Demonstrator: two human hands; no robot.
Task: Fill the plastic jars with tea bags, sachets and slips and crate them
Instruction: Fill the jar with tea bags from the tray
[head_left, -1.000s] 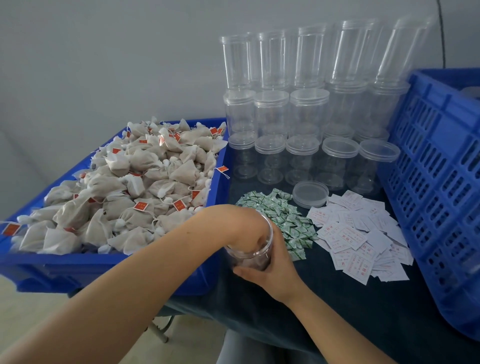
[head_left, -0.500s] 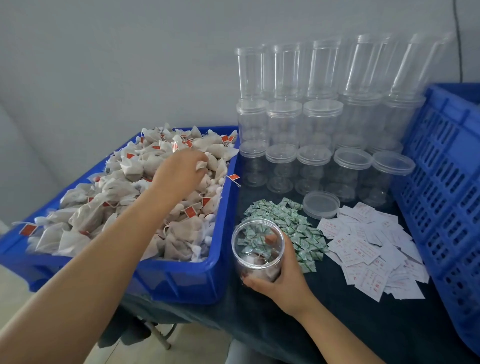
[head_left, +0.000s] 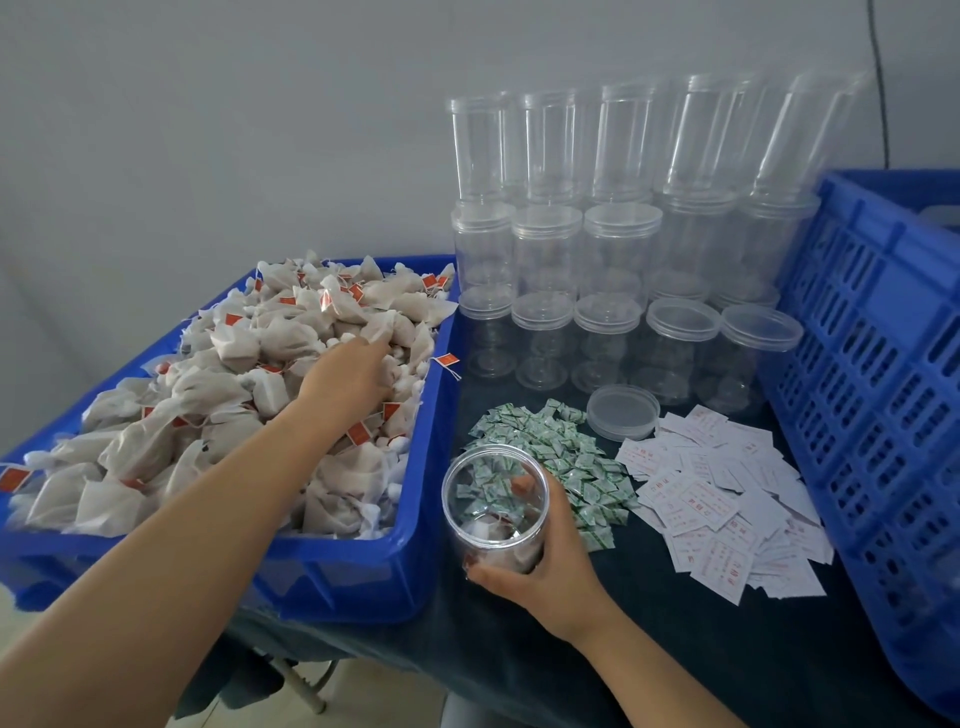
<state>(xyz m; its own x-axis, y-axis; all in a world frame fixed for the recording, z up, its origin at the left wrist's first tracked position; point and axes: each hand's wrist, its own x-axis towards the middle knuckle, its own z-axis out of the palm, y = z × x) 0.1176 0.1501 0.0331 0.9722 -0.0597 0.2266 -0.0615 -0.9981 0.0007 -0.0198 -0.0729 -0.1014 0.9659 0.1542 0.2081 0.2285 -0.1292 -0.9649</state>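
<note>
While the right hand (head_left: 540, 564) wraps its fingers round the lower wall of the open jar (head_left: 496, 506), standing upright on the counter (head_left: 649, 639) just beside the blue tray (head_left: 363, 566), the left hand (head_left: 345, 376) reaches across into the heap of tea bags (head_left: 218, 395), fingers bent down among them; whether it has a bag pinched yet I cannot tell, the fingertips being hidden in the pile. Jar holds a few bags at the bottom, far from full by my reckoning. Handling judgement: tea bags look light, soft and crushable, with strings and red tags that could snag neighbours, so best lifted by the body of the bag, several at once, loosely. Jar looks thin, stiff, clear plastic, light and likely slick; a grip low on the wall steadies it against tipping as bags drop in. Green sachets (head_left: 550, 462) lie heaped just behind the jar, white slips (head_left: 727, 509) scattered to their right, both flat and light, apt to slide on the cloth. A loose lid (head_left: 622, 412) sits between sachets and the stacked empty jars (head_left: 618, 249) at the back. Big blue crate (head_left: 883, 364) stands at far right. Counter covered in dark cloth; plain pale wall (head_left: 208, 130) behind
</note>
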